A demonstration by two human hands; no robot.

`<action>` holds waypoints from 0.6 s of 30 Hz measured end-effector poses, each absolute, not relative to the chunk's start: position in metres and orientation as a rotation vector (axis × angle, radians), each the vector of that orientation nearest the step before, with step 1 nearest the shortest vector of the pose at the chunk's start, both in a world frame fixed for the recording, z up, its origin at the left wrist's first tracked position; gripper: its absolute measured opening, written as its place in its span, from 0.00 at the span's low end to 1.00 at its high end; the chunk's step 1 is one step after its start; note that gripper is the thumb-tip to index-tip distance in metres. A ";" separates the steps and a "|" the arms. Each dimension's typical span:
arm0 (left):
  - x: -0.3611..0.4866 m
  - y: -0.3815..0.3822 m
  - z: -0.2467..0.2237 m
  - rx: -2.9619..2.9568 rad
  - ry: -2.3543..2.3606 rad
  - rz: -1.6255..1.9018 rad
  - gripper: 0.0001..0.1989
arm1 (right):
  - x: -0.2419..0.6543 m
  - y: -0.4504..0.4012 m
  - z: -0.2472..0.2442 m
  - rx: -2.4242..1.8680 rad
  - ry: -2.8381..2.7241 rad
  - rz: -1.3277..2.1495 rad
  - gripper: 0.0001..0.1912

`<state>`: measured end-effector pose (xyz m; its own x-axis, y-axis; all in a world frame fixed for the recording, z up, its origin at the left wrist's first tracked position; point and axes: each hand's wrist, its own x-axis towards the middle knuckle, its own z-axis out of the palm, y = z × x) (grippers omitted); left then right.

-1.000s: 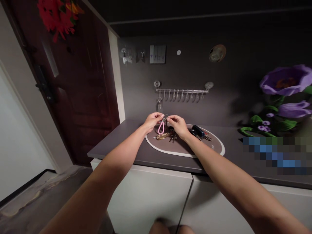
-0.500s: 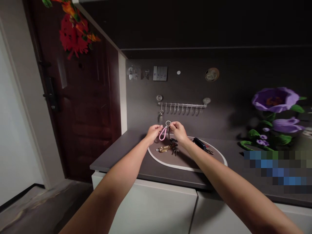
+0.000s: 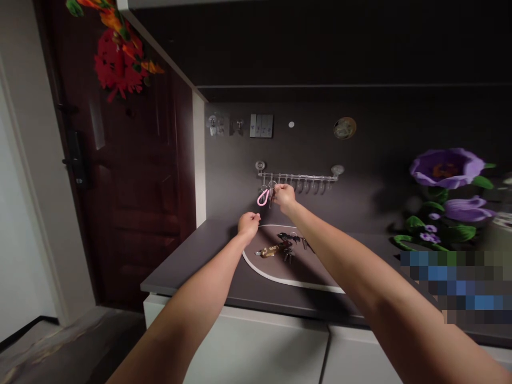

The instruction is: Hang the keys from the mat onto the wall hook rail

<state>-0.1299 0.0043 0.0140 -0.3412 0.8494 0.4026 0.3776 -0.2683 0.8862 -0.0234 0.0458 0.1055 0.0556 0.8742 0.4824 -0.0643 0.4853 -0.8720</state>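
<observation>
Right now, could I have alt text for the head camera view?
The right hand holds a keyring with a pink loop up near a hook rail. The left hand is lower, by a mat with keys; a red door is left, purple flowers right.

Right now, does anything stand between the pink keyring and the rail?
Nothing visible blocks the pink keyring from the rail; only the keys hanging at the rail's left end overlap the keyring in view. Whether they touch, I cannot tell.
</observation>
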 end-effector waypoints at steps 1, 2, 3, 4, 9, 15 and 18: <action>-0.130 0.005 0.014 1.513 1.603 1.641 0.12 | -0.025 0.048 0.107 -0.827 -1.280 0.876 0.06; -0.131 0.006 0.013 1.520 1.609 1.640 0.12 | -0.027 0.051 0.109 -0.863 -1.218 0.925 0.06; -0.131 0.006 0.013 1.524 1.610 1.642 0.12 | -0.028 0.053 0.110 -0.888 -1.174 0.954 0.06; -0.131 0.007 0.013 1.524 1.610 1.646 0.12 | -0.029 0.055 0.111 -0.900 -1.149 0.963 0.06; -0.132 0.008 0.012 1.524 1.631 1.648 0.12 | -0.033 0.066 0.112 -0.915 -1.087 1.001 0.04; -0.133 0.011 0.011 1.522 1.654 1.638 0.12 | -0.035 0.073 0.106 -0.927 -1.046 1.025 0.04; -0.134 0.013 0.010 1.490 1.663 1.642 0.11 | -0.035 0.073 0.100 -0.927 -1.052 1.033 0.04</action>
<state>-0.1345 0.0132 0.0101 -0.3740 0.8375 0.3984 0.4091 -0.2365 0.8813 -0.0347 0.0731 0.0999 0.1615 0.9606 0.2260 -0.2085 0.2571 -0.9436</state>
